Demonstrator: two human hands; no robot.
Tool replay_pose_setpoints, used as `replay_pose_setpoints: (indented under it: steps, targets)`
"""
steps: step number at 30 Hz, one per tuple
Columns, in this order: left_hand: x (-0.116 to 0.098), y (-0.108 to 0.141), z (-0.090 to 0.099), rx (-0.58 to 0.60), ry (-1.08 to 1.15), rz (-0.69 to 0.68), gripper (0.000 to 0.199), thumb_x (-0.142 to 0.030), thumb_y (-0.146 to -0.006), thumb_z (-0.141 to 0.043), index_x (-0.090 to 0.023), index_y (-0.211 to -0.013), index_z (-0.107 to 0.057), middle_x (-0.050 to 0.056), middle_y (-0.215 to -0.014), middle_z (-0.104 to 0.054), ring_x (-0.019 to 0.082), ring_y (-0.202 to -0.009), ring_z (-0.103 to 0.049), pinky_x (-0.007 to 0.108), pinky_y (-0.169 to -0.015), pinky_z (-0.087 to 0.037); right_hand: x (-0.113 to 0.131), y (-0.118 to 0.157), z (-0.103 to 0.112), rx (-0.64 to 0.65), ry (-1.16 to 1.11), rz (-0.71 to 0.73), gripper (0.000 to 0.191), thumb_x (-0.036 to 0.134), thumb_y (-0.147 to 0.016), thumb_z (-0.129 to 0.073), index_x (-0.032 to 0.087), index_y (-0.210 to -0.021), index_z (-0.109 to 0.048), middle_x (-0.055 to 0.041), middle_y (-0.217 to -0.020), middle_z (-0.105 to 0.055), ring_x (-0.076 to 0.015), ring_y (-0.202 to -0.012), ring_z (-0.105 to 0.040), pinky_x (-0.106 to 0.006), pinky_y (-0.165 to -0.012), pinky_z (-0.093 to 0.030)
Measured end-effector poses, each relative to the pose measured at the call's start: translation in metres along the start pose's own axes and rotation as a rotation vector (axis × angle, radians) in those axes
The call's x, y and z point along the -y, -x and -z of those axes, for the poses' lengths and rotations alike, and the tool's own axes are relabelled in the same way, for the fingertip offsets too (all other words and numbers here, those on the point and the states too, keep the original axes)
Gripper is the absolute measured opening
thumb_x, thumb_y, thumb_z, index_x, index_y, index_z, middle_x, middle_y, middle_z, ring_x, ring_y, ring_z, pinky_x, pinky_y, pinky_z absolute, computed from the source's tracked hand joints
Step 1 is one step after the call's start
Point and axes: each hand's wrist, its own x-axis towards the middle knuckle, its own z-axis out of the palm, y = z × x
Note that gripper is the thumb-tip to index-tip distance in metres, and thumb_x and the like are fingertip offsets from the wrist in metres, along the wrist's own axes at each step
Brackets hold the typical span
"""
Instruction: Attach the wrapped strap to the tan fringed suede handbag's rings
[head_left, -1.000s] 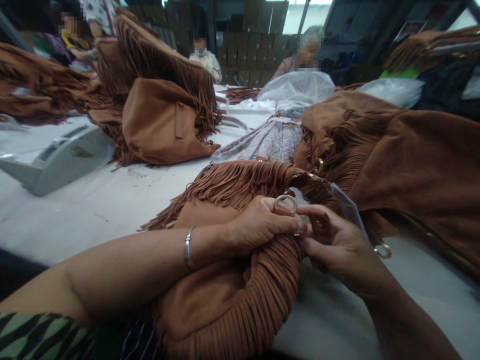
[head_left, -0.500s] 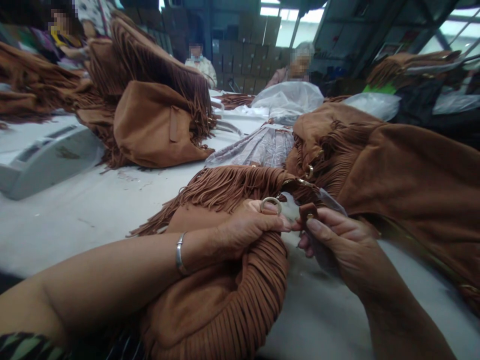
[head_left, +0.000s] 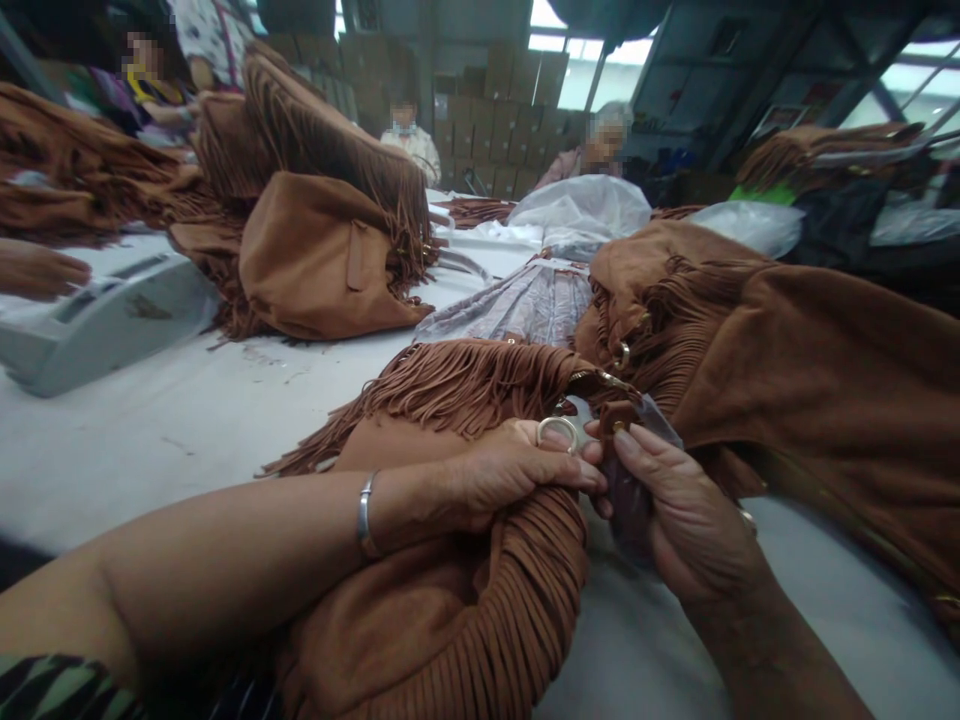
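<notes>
A brown suede fringed bag lies in front of me, partly under my left forearm. My left hand is closed, with a gold-coloured metal ring standing up between thumb and fingers. Just to the right, my right hand pinches a brown leather strap end with a small brass stud. Clear plastic wrap hangs from this strap, around its darker lower part. The fingertips of both hands nearly meet between ring and strap.
Another brown bag lies at right. More fringed bags are piled at back left, beside a grey tape-dispenser-like device. A co-worker's hand is near it. Plastic-wrapped goods lie mid-table; people stand behind.
My right hand has turned the strap end more upright and brought it closer to my left hand. A co-worker's hand has come in at the left edge. The view has shifted slightly.
</notes>
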Motion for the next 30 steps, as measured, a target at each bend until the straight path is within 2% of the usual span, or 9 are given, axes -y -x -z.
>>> replay_pose_setpoints:
  steps: [4,8,14,18,21,23,26,28,30]
  targets:
    - [-0.003,0.004,0.001,0.079,-0.029,0.031,0.018,-0.018,-0.066,-0.072,-0.011,-0.079,-0.062,0.003,-0.075,-0.064,0.011,-0.068,-0.062,0.022,-0.07,-0.047,0.007,0.003,0.008,0.075,0.053,-0.064,0.031,0.036,-0.067,-0.079,0.016,-0.088,-0.067,-0.0005,-0.071,-0.06,-0.0078,-0.054,-0.054,-0.015,-0.043,-0.045]
    - [-0.006,0.009,-0.001,0.079,-0.152,0.049,0.015,-0.014,-0.064,-0.071,-0.011,-0.071,-0.058,0.001,-0.071,-0.06,0.008,-0.065,-0.057,0.02,-0.068,-0.044,0.012,0.006,0.012,0.092,0.074,-0.063,0.029,0.036,-0.072,-0.076,0.017,-0.091,-0.066,0.0009,-0.07,-0.056,-0.0066,-0.052,-0.051,-0.014,-0.04,-0.041]
    - [-0.005,0.009,-0.001,0.052,-0.352,0.016,0.017,-0.008,-0.06,-0.064,-0.013,-0.069,-0.051,-0.004,-0.065,-0.051,0.005,-0.058,-0.045,0.018,-0.058,-0.035,0.012,0.009,0.009,0.107,0.191,-0.071,0.027,0.041,-0.078,-0.07,0.017,-0.084,-0.06,0.0026,-0.068,-0.053,-0.0045,-0.048,-0.047,-0.012,-0.037,-0.036]
    - [-0.005,0.008,-0.003,0.078,-0.463,0.035,0.016,-0.009,-0.059,-0.06,-0.014,-0.066,-0.047,-0.006,-0.061,-0.044,0.004,-0.055,-0.038,0.019,-0.053,-0.028,0.01,0.011,0.007,0.152,0.265,-0.065,0.034,0.048,-0.078,-0.068,0.017,-0.08,-0.055,0.0039,-0.062,-0.051,-0.0042,-0.043,-0.045,-0.012,-0.035,-0.032]
    - [-0.005,0.009,-0.005,0.092,-0.508,0.076,0.014,-0.008,-0.059,-0.058,-0.014,-0.065,-0.047,-0.006,-0.06,-0.043,0.004,-0.053,-0.036,0.019,-0.052,-0.026,0.007,0.011,0.007,0.182,0.34,-0.029,0.038,0.051,-0.075,-0.07,0.017,-0.081,-0.053,0.0049,-0.056,-0.048,-0.0041,-0.041,-0.041,-0.013,-0.034,-0.028]
    - [-0.006,0.01,-0.005,0.12,-0.468,0.101,0.013,-0.009,-0.06,-0.062,-0.013,-0.065,-0.05,-0.005,-0.061,-0.047,0.004,-0.054,-0.04,0.019,-0.054,-0.029,0.005,0.011,0.008,0.191,0.371,0.008,0.038,0.049,-0.074,-0.072,0.017,-0.085,-0.054,0.0047,-0.055,-0.048,-0.004,-0.041,-0.039,-0.013,-0.035,-0.027]
    - [-0.009,0.008,-0.001,0.209,-0.242,0.151,0.026,-0.03,-0.066,-0.073,-0.01,-0.075,-0.06,0.001,-0.074,-0.058,0.009,-0.066,-0.052,0.021,-0.066,-0.04,0.006,0.013,0.01,0.153,0.341,0.081,0.038,0.046,-0.073,-0.074,0.018,-0.091,-0.054,0.0041,-0.057,-0.05,-0.0049,-0.042,-0.038,-0.016,-0.037,-0.025]
    - [-0.009,0.005,0.003,0.253,-0.064,0.217,0.047,-0.052,-0.069,-0.07,-0.008,-0.083,-0.063,0.007,-0.083,-0.062,0.013,-0.075,-0.058,0.025,-0.074,-0.044,0.009,0.015,0.012,0.14,0.322,0.123,0.037,0.046,-0.073,-0.073,0.019,-0.09,-0.054,0.0041,-0.057,-0.049,-0.0059,-0.042,-0.038,-0.018,-0.038,-0.025]
    - [-0.007,0.001,0.006,0.315,0.033,0.303,0.059,-0.064,-0.072,-0.062,-0.008,-0.089,-0.063,0.01,-0.085,-0.064,0.017,-0.076,-0.06,0.029,-0.076,-0.045,0.012,0.017,0.014,0.166,0.327,0.154,0.034,0.045,-0.075,-0.072,0.02,-0.09,-0.054,0.0031,-0.058,-0.051,-0.0068,-0.043,-0.04,-0.019,-0.039,-0.027]
